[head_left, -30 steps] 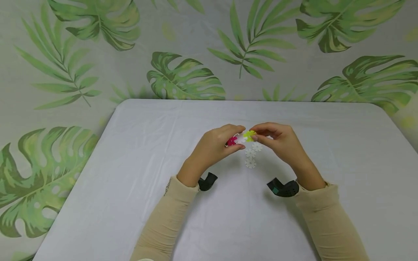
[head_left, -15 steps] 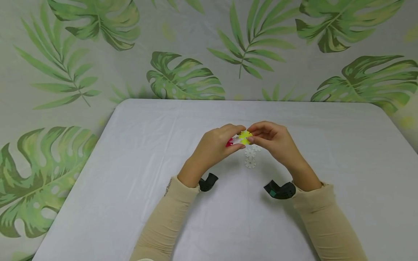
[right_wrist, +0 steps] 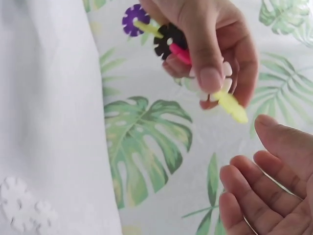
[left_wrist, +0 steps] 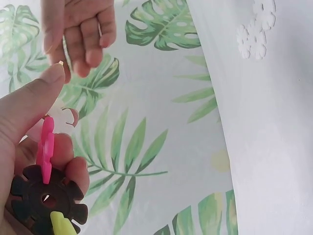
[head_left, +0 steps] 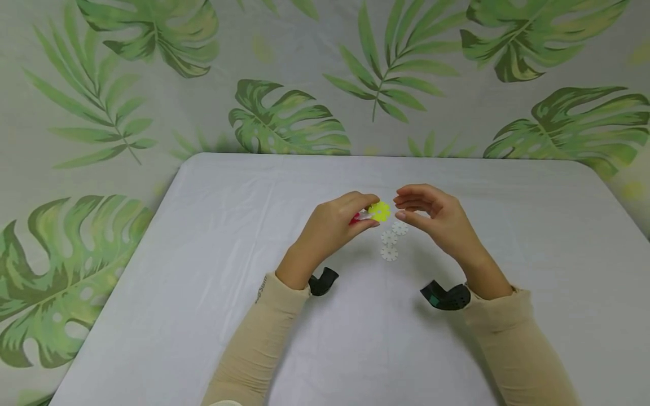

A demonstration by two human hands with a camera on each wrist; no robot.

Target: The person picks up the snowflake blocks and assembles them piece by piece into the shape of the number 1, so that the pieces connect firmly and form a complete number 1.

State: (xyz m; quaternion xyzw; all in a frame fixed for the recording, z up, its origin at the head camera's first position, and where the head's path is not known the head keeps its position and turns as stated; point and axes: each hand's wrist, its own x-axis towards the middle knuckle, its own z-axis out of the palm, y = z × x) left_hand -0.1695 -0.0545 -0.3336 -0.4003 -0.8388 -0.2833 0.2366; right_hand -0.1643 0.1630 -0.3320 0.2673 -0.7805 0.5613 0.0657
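Chain of slotted discs is up in the air over the white surface (head_left: 304, 349), held by the left hand (head_left: 337, 221): thumb and fingers pinch it around the white disc (right_wrist: 227, 72). Chain order per right wrist view: purple disc (right_wrist: 136, 20), a yellow one (right_wrist: 148, 29), black disc (right_wrist: 162, 48), pink disc (right_wrist: 180, 53), white, then the end yellow disc (head_left: 379, 211), sticking out at the left hand's 3 o'clock in head view. Right hand (head_left: 431, 214) is at that disc's 3 o'clock, just apart from it, holding nothing, thumb and fingers parted. Three loose white discs (head_left: 389, 238) lie on the surface, roughly 5 o'clock from the end yellow disc, bunched close; can't tell if joined.

Handling, judged: looks like thin plastic, so very light, stiff, a bit slick. Discs themselves sturdy; slot joints likely the weak spot, could twist or pop loose. Best hold: flat faces, thumb against fingertips, close to the joint, leaving free notches uncovered.
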